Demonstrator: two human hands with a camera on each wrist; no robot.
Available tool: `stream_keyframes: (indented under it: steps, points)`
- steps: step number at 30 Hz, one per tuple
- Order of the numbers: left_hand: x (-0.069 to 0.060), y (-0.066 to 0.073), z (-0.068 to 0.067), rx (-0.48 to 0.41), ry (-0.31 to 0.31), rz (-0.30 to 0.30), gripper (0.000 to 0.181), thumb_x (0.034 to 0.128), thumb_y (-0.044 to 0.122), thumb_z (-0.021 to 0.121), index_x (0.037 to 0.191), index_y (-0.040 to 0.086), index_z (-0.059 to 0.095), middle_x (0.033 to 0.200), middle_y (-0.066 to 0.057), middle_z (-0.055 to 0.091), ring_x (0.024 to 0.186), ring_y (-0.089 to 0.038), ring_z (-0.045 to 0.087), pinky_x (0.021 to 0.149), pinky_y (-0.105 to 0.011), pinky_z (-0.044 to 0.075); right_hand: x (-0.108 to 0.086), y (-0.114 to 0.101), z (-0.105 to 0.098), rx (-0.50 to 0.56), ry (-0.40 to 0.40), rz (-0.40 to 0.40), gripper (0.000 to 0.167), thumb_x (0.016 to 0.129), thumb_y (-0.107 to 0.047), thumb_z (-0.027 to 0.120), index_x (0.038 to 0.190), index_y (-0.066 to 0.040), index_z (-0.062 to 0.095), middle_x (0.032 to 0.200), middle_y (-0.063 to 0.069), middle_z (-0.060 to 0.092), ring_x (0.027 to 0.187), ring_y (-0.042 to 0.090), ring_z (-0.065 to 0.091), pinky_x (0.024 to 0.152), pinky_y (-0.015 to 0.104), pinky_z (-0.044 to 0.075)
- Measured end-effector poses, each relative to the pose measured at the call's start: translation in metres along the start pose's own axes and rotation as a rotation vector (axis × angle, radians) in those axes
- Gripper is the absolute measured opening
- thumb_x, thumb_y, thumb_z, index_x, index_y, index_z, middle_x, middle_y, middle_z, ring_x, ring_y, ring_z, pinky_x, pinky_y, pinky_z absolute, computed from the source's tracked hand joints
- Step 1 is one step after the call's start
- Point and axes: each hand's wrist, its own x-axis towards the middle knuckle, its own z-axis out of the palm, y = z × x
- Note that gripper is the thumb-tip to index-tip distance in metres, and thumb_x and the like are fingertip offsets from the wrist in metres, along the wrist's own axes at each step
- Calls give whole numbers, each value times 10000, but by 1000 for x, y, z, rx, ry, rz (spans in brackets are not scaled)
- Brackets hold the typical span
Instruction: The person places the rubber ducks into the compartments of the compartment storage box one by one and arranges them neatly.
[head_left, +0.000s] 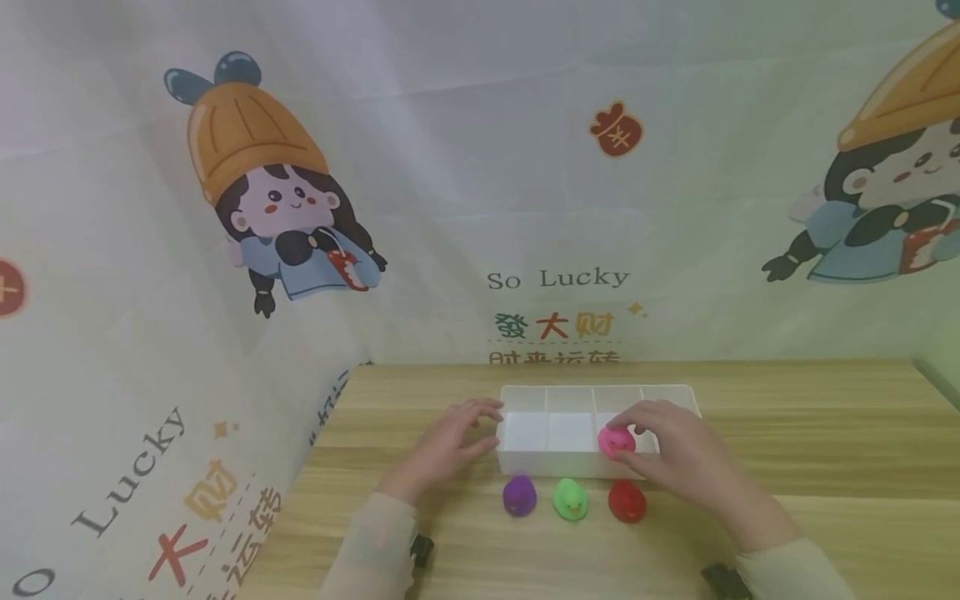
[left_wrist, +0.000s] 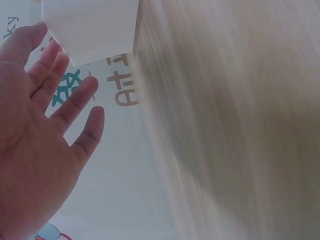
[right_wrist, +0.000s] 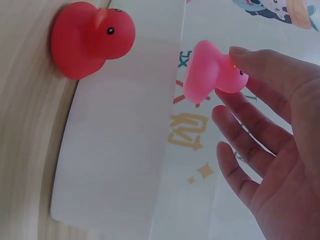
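Note:
A pink rubber duck (right_wrist: 210, 72) is pinched by its head between the thumb and fingers of my right hand (head_left: 686, 454). In the head view it is over the front wall of a white divided box (head_left: 540, 462), towards the box's right part. My left hand (head_left: 442, 446) is at the box's left end, fingers fairly straight and fingertips at the wall; the left wrist view shows the palm (left_wrist: 35, 145). In front of the box, from left to right, a purple duck (head_left: 519, 497), a green duck (head_left: 571, 500) and a red duck (head_left: 627, 502) stand in a row.
The box stands on a wood-grain table (head_left: 847, 467). Behind and to the left hangs a pale printed cloth (head_left: 450, 167) with cartoon figures and lettering. Dark straps or mounts (head_left: 422, 551) show by both wrists.

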Motion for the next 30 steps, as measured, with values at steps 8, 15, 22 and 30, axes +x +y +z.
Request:
stream_keyframes:
  steps: [8,15,22,30]
  points:
    - [0,-2,1,18,1,16,340,853,338,557,1165,221,490,1330,87,374,1043,-198,466,860,-369,389,14,-6,4,-4,-28,1,265,701,-309,736,939,-253,634,899,-161,576,797,90,513,699,280,435]
    - [0,-2,0,10,4,25,337,855,337,555,1163,216,487,1329,89,373,1043,-215,467,860,-372,390,24,-12,10,-37,-44,-9,273,707,-308,726,951,-221,639,912,-119,581,813,111,527,723,294,435]
    - [1,-2,1,13,4,32,331,854,317,563,1157,202,493,1331,78,375,1040,-232,472,861,-359,394,31,-14,17,-40,-74,1,272,716,-317,720,962,-240,633,895,-144,568,830,107,524,746,295,424]
    - [-1,1,-2,4,4,21,324,852,308,568,1151,207,497,1330,85,373,1036,-235,475,863,-367,393,38,-19,21,-35,-76,-8,259,725,-332,710,960,-258,631,928,-158,575,846,84,519,760,283,420]
